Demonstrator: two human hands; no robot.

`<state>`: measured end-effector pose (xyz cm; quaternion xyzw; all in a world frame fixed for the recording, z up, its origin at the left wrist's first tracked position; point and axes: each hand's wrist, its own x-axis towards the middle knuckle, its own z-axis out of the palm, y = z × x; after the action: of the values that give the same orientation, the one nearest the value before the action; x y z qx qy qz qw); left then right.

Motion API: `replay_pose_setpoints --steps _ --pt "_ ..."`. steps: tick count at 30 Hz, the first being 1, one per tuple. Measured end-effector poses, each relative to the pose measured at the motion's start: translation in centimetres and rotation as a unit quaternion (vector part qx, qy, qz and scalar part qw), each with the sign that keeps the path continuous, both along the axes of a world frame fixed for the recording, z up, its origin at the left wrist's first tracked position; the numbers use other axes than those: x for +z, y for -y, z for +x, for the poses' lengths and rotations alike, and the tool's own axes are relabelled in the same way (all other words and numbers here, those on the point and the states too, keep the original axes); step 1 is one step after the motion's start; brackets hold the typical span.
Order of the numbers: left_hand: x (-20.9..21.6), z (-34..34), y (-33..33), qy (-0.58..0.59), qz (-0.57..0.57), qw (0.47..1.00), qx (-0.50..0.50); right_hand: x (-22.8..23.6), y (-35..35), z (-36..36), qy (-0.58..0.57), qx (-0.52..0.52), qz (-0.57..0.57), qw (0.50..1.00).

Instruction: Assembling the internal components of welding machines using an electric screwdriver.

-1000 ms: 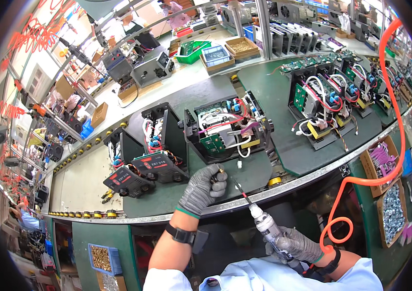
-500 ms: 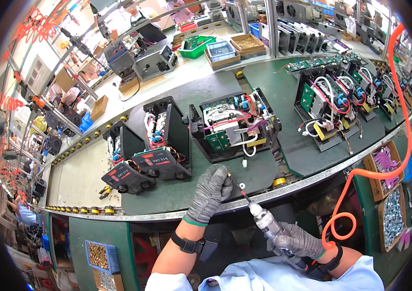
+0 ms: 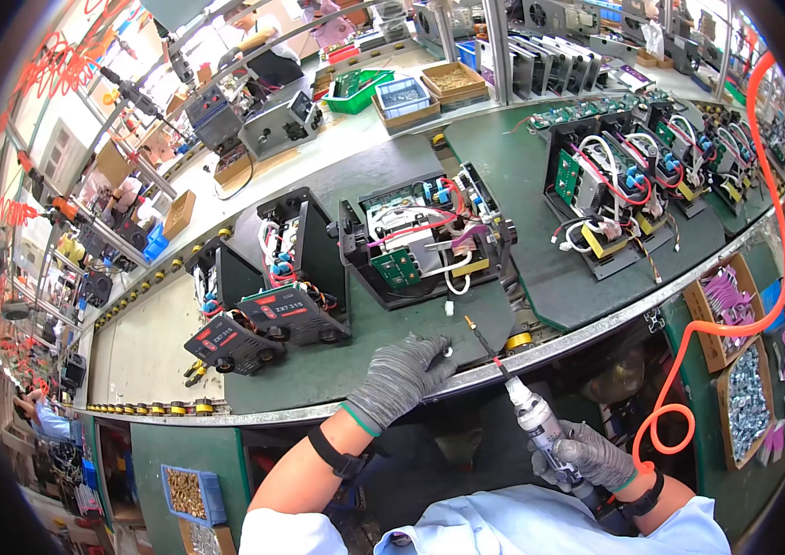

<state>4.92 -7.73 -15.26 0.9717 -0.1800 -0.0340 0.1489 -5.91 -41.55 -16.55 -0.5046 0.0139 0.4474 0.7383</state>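
My left hand (image 3: 402, 377), in a grey knit glove, is over the front edge of the green bench board, fingers curled together. A small white ring (image 3: 449, 351) shows at its fingertips. In my right hand (image 3: 588, 453), gloved alike, is a power screwdriver (image 3: 540, 424) with a pale grey body, pointing up and left. Its long dark bit ends in a small brass-coloured screw (image 3: 469, 323), apart from my left fingers. Just beyond stands an open black machine chassis (image 3: 425, 236) with wires and a green circuit board; a white connector hangs at its front.
Two black units (image 3: 295, 301) with front panels stand at left. Several open chassis (image 3: 610, 199) fill the right board. An orange hose (image 3: 688, 331) loops down the right side. Boxes of purple parts (image 3: 730, 301) and metal parts (image 3: 746, 407) are at right, a blue bin (image 3: 194, 495) lower left.
My left hand has come away from the screw at the bit's tip, drawing slightly down. The screwdriver has shifted a little right, its tip now free. The view has turned slightly.
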Motion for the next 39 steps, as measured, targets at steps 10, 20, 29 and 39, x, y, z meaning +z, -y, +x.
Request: replay_pose_setpoints --steps 10,20,29,39 --pt "-1.6 -1.6 0.7 0.111 0.125 0.982 -0.084 -1.0 0.1 -1.7 0.022 0.002 -0.001 1.000" --pt "-0.1 -0.7 0.1 0.065 0.094 0.989 -0.093 -0.3 -0.2 -2.1 0.031 0.011 -0.022 0.999" --pt "1.8 1.2 0.9 -0.024 0.140 0.979 -0.143 -0.1 -0.5 -2.4 0.023 -0.006 -0.018 1.000" --pt "1.7 0.1 -0.5 -0.118 -0.415 0.885 0.178 -0.2 -1.0 -1.9 -0.012 0.018 0.025 0.999"
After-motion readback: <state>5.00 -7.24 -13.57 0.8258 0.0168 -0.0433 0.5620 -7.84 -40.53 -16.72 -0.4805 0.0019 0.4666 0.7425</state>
